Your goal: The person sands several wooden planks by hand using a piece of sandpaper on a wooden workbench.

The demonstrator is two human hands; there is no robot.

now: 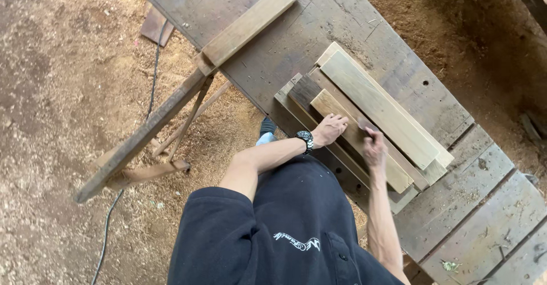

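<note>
"How many hands do you see?"

"Two. The left hand [329, 129] and the right hand [374, 149]. Both rest on wood."

"How many wood boards [379, 105] lie in the pile under the hands?"

"About five. Some hide under others, so I can't be sure."

"Any wood away from the hands?"

"One long pale plank [250, 24], far up from the left hand. Two small bits of wood [155, 25] on the ground past it."

"How many watches?"

"One watch [306, 141], right behind the left hand."

"Tables?"

"One big workbench [273, 74]."

"Cables?"

"One black cable [152, 85] on the sawdust."
</note>
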